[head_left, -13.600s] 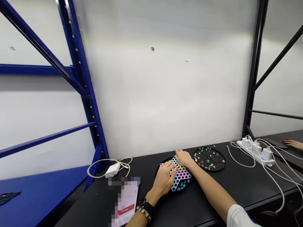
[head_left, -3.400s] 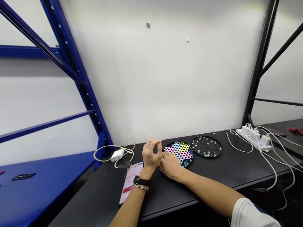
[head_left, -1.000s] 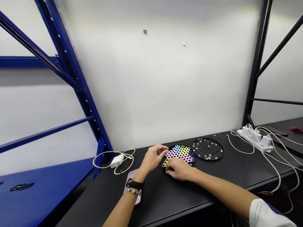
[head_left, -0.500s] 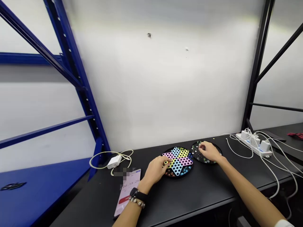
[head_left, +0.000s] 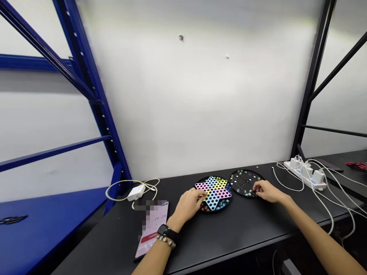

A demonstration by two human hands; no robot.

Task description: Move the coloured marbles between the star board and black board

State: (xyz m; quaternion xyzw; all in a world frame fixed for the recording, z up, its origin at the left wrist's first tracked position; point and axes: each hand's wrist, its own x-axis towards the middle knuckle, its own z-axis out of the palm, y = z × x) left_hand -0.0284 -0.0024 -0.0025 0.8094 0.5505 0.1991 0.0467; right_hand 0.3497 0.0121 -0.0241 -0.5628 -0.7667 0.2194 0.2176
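Note:
A round Chinese checkers board (head_left: pixel 212 199) with a pink, yellow and blue star of holes lies on the black table, coloured marbles around its rim. My left hand (head_left: pixel 189 204) rests at the board's left side, its fingertips bent together over the yellow point; anything between them is hidden. To the right lies a round black tray (head_left: pixel 243 182) with several small marbles, mostly along its edge. My right hand (head_left: pixel 268 191) is at the tray's front right edge, fingers curled and pinched down among the marbles. What they grip is too small to make out.
A phone (head_left: pixel 153 229) showing a timer lies by my left wrist. Behind it is a white charger (head_left: pixel 136 193) with a looped cable. At the right a power strip (head_left: pixel 305 175) carries several plugs and trailing white cables. Blue rack posts (head_left: pixel 100 110) stand at the left.
My right hand has moved from over the middle of the black tray to its front right edge, uncovering the tray's centre. My left hand has stayed at the board. The view has shifted slightly.

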